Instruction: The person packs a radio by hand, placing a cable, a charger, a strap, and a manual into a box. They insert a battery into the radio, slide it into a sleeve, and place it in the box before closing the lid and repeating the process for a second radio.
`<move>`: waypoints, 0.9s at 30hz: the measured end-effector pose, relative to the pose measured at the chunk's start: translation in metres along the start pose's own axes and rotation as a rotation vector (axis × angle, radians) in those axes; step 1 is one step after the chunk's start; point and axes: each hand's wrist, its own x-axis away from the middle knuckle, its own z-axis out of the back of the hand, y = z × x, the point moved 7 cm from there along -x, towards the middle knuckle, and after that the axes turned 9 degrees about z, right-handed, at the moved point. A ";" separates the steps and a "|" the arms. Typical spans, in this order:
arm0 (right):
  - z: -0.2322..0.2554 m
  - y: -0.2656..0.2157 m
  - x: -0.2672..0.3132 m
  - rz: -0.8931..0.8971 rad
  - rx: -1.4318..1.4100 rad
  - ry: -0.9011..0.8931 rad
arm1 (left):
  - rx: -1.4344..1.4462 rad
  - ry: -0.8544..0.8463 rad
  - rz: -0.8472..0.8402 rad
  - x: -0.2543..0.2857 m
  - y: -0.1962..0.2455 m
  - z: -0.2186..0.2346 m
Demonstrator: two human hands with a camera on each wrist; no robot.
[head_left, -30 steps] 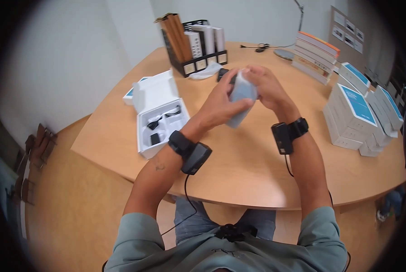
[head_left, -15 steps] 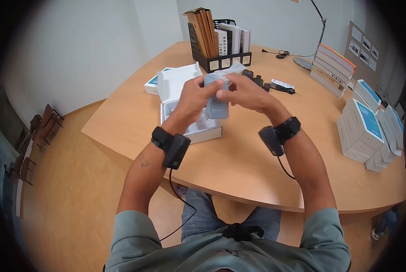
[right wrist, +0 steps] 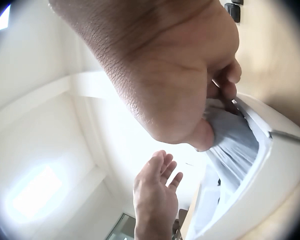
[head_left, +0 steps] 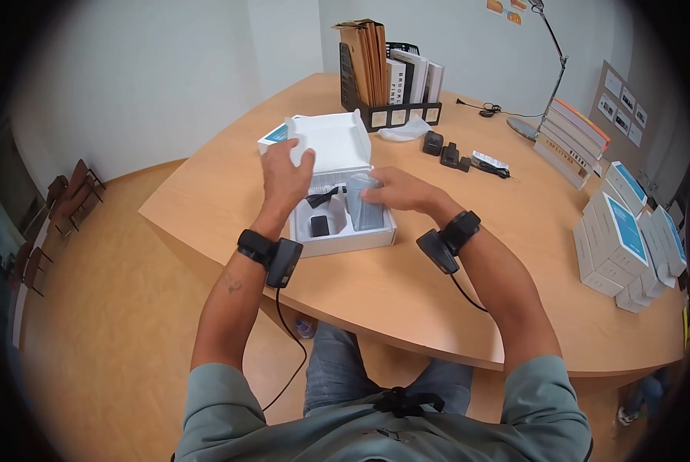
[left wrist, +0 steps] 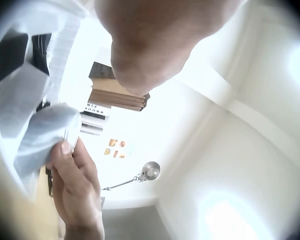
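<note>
A white box [head_left: 346, 244] stands on the table with its lid [head_left: 327, 140] raised at the back. In its right compartment sits a grey rounded item [head_left: 366, 209] wrapped in translucent plastic. My right hand [head_left: 408, 189] pinches the upper end of this item between thumb and fingers, as the left wrist view also shows. Above the box's left side, my left hand [head_left: 285, 174] holds nothing; its fingers are spread and relaxed beside the lid. The left part of the box contains a black adapter [head_left: 319, 225] and a black cable [head_left: 323, 198].
Behind the box lie a crumpled plastic bag [head_left: 404, 129], several small black parts [head_left: 449, 156] and a cable bundle [head_left: 493, 169]. A file rack [head_left: 390, 115] and a desk lamp [head_left: 524, 127] stand farther back. Stacked books [head_left: 568, 146] and white-blue boxes [head_left: 618, 242] occupy the right.
Both hands held the wrapped item above the table earlier. It has come down into the box's right compartment. My left hand has let go and moved left; my right hand still pinches it.
</note>
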 end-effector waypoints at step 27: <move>-0.015 -0.010 -0.033 -0.063 0.433 -0.304 | 0.409 -0.323 0.562 0.011 -0.071 -0.052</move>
